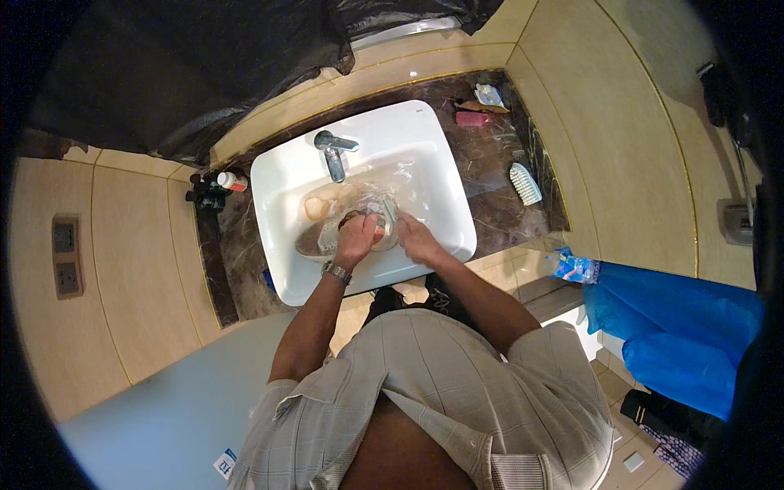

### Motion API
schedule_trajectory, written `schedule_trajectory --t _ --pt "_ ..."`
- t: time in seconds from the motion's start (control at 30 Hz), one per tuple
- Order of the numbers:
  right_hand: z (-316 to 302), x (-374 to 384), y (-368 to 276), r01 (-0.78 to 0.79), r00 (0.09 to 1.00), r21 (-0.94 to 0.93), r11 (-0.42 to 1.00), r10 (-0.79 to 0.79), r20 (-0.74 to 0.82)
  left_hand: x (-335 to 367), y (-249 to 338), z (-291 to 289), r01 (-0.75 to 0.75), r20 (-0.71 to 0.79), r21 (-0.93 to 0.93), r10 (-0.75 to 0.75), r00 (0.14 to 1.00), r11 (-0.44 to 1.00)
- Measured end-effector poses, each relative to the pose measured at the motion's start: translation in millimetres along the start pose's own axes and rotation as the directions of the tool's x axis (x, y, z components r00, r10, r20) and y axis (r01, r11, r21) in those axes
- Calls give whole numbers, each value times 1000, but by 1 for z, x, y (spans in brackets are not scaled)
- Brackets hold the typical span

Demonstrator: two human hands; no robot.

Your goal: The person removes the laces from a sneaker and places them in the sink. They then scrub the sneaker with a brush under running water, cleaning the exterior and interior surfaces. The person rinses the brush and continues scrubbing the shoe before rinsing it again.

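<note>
Nearest to me is the person's light grey shirt with a thin check pattern (pixel 441 351), and beyond it two bare forearms reach into a glossy white ceramic basin (pixel 384 122). The basin is set in a dark brown marble bench (pixel 490 220), with a shiny chrome tap (pixel 332 155) at its far side. In the shallow water of the basin lies a pale, wet object with brown and red parts (pixel 329 237), perhaps a shoe, though the hands cover much of it. The left hand (pixel 357 238), above a silver metal wristwatch (pixel 336 272), is closed upon this object, but its fingertips are hidden from me. The right hand (pixel 416 238) is narrow, its fingers around a pale green, flat piece (pixel 390 211), whose kind I cannot tell. On the bench, to the right, rest a white-bristled brush (pixel 525 184) and a pinkish-red block (pixel 474 119).

I judge that the object is rather light but heavier when full of water, soft enough to bend, and slippery on its wet surface; it does not look fragile. The best hold, I think, is a firm one around its thicker middle, where the left hand is, with the palm pressing from above.
</note>
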State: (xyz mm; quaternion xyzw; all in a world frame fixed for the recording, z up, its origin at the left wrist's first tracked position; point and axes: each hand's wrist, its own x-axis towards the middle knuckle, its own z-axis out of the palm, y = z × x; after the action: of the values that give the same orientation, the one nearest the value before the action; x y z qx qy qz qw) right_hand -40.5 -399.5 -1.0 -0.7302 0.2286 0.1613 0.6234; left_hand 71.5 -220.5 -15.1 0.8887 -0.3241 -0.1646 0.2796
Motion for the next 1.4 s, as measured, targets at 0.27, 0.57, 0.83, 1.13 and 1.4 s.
schedule_trajectory --t 0.27,0.57,0.83,1.13,1.4 --pt "2 -5 -4 47 995 -210 977 -66 -80 10 25 -8 -14 66 -77 19 998 997" --pt "-6 -28 2 46 999 -147 988 -47 -4 8 18 1 231 65 -370 -222 973 900" --pt "11 6 5 12 991 -277 961 -49 -127 15 27 -21 146 284 -147 -100 954 978" --pt "27 25 5 89 979 -152 984 -115 -167 31 -17 6 31 93 217 -52 994 976" --pt "40 -33 20 92 983 -411 907 -149 -107 39 4 3 312 140 99 -324 936 945"
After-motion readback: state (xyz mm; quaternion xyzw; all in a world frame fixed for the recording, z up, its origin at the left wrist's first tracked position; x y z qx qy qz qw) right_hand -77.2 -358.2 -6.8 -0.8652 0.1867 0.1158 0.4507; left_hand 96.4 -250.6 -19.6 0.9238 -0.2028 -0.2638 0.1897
